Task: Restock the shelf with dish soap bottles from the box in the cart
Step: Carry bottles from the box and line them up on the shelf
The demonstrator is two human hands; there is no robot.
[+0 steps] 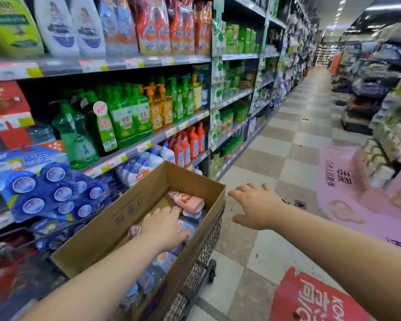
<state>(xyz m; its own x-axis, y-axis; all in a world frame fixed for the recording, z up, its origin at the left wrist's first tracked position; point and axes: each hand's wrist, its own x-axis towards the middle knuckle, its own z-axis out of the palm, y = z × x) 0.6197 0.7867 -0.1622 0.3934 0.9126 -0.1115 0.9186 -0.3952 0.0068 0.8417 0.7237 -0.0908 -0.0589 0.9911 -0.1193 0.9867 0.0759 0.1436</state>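
Note:
A brown cardboard box (pixel 116 218) sits in a black wire cart (pixel 202 256) beside the shelves. Several bottles lie in it, among them a pink-labelled one (pixel 188 201) at the far end and bluish ones (pixel 164 262) nearer me. My left hand (pixel 166 224) reaches down into the box and lies on the bottles, fingers curved over one; whether it grips is unclear. My right hand (pixel 255 205) hovers with spread fingers just right of the box's far corner, holding nothing. Green and orange pump bottles of dish soap (pixel 134 112) fill the middle shelf.
Blue toilet-cleaner packs (pixel 49 181) hang at the left beside the box. Red and white bottles (pixel 183 147) stand on the lower shelf. The checkered aisle floor (pixel 287 135) runs ahead. A pink display (pixel 361 193) and a red sign (pixel 310 297) are on the right.

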